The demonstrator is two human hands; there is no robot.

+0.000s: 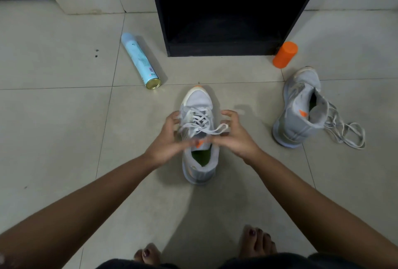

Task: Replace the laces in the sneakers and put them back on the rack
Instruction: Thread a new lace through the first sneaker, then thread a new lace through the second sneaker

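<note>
Blur smears the fingertips of the left hand over the tongue of the sneaker, so we can't call its grip. The lace vanishes inside the right hand. The rack runs off the top edge, its inside too dark for us.

— Your left grip curls against the left side of the grey sneaker standing on the floor, toe towards the black rack. It's blurred; I can't tell what it holds.

— Your right grip pinches a loop of the white lace over the tongue.

— The second sneaker sits well to your right, its loose laces trailing on the tiles.

— A blue spray can lies to your left; an orange cylinder leans by the rack's right corner.
</note>
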